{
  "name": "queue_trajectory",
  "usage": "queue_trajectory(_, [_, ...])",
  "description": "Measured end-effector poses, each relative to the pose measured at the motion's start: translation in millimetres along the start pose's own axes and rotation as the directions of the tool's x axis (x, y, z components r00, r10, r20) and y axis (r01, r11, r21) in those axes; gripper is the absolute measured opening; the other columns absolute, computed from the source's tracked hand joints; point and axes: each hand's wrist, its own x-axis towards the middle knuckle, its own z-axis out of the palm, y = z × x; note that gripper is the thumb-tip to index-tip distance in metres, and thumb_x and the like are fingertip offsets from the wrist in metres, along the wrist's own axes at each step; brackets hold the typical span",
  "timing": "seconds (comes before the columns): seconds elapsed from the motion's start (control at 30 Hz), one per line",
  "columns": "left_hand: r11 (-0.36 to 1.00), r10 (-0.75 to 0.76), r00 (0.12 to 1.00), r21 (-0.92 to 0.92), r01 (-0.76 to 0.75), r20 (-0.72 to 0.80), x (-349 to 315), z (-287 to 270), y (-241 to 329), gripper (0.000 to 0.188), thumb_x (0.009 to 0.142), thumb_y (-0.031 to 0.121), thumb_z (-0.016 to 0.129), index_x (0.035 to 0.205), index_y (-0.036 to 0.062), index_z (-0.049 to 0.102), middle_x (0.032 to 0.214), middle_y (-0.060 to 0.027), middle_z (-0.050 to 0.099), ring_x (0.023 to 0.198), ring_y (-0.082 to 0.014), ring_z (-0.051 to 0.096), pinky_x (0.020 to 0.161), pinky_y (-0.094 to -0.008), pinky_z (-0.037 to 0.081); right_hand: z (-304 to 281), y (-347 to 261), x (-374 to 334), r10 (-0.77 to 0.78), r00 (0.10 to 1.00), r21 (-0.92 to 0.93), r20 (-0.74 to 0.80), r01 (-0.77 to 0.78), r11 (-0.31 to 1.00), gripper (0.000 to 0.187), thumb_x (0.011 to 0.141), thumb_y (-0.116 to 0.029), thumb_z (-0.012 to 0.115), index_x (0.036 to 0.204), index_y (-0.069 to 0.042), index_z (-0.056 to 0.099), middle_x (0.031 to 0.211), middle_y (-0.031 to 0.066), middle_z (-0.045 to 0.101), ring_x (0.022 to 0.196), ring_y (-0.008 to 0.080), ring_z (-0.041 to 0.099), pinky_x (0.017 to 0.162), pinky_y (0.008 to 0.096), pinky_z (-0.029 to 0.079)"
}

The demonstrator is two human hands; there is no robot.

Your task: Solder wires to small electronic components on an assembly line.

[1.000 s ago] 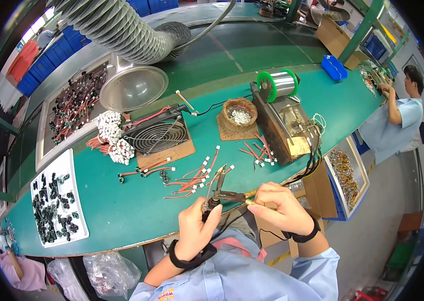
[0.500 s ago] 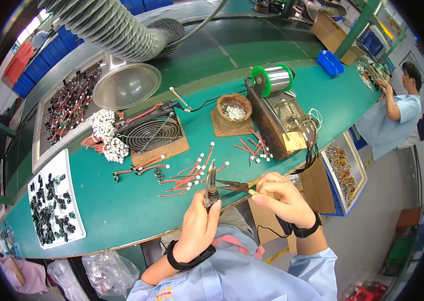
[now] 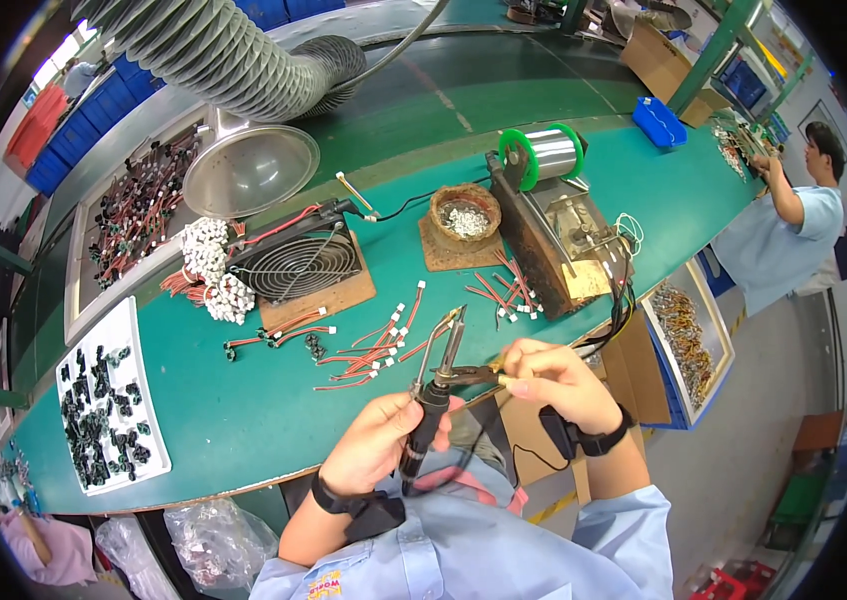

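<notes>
My left hand (image 3: pixel 371 440) is closed around the black handle of a soldering iron (image 3: pixel 429 420), whose metal tip points up and away from me. A thin metal tube runs alongside the tip. In my right hand (image 3: pixel 571 388) is a pair of pliers (image 3: pixel 473 375) with yellowish handles. Their dark jaws meet the iron at the metal part just above its handle; whether they grip it I cannot tell. Just beyond the iron, several red-and-black wires with white connectors (image 3: pixel 368 362) lie on the green bench (image 3: pixel 233 425).
At left, a white tray (image 3: pixel 153 455) holds small dark parts. Behind are a fan (image 3: pixel 303 268), a bundle of white connectors (image 3: pixel 208 245) and an extraction hood (image 3: pixel 253 170). A round pot (image 3: pixel 465 215) and a solder spool (image 3: pixel 548 158) stand farther right. A co-worker (image 3: pixel 778 230) works at far right.
The soldering iron has tilted to the right, and more of its black handle shows. The pliers' jaws have moved onto its metal part, while my left hand has turned and lowered slightly.
</notes>
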Motion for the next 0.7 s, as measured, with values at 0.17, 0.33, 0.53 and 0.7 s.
queue_trajectory(0.17, [0.963, -0.006, 0.981, -0.264, 0.057, 0.192, -0.8, 6.2, 10.3, 0.026, 0.090, 0.012, 0.051, 0.110, -0.0039, 0.054, 0.090, -0.0062, 0.060, 0.077, -0.0152, 0.060, 0.074, -0.0265, 0.047, -4.7, 13.9, 4.3, 0.013, 0.999, 0.228, -0.041, -0.003, 0.974, 0.023, 0.080, -0.010, 0.060, 0.064, -0.001, 0.047, 0.077, 0.0054, 0.048, 0.078, 0.0161, 0.045, 0.072, 0.0282, 0.035])
queue_trajectory(0.33, [0.830, 0.367, 0.916, 0.502, -0.243, -0.163, -3.2, 15.9, -3.6, 0.021, 0.090, 0.012, 0.052, 0.103, -0.0039, 0.056, 0.087, -0.0068, 0.060, 0.076, -0.0144, 0.060, 0.072, -0.0253, 0.047, -3.2, -5.8, -4.5, -0.044, 0.998, 0.001, -0.053, 0.044, 0.999, 0.024, 0.080, -0.010, 0.060, 0.063, -0.001, 0.045, 0.076, 0.0052, 0.047, 0.077, 0.0159, 0.044, 0.072, 0.0279, 0.035])
queue_trajectory(0.53, [0.465, 0.620, 0.779, 0.842, -0.274, -0.089, 0.0, 28.9, -5.6, 0.017, 0.091, 0.011, 0.050, 0.098, -0.0030, 0.057, 0.086, -0.0064, 0.059, 0.075, -0.0136, 0.060, 0.070, -0.0254, 0.047, -0.3, -19.5, -4.8, -0.028, 0.997, -0.196, -0.066, 0.015, 0.981, 0.025, 0.079, -0.009, 0.060, 0.061, -0.002, 0.044, 0.074, 0.0053, 0.047, 0.077, 0.0163, 0.044, 0.072, 0.0286, 0.035])
queue_trajectory(0.7, [0.987, 0.084, 0.994, 0.134, -0.093, 0.071, 3.6, 0.2, 4.9, 0.022, 0.092, 0.012, 0.048, 0.106, -0.0034, 0.053, 0.086, -0.0090, 0.061, 0.083, -0.0147, 0.061, 0.076, -0.0282, 0.048, -1.6, 3.2, 4.0, 0.009, 1.000, 0.149, -0.013, -0.007, 0.989, 0.027, 0.078, -0.009, 0.061, 0.059, -0.003, 0.043, 0.074, 0.0049, 0.048, 0.078, 0.0168, 0.044, 0.073, 0.0296, 0.035])
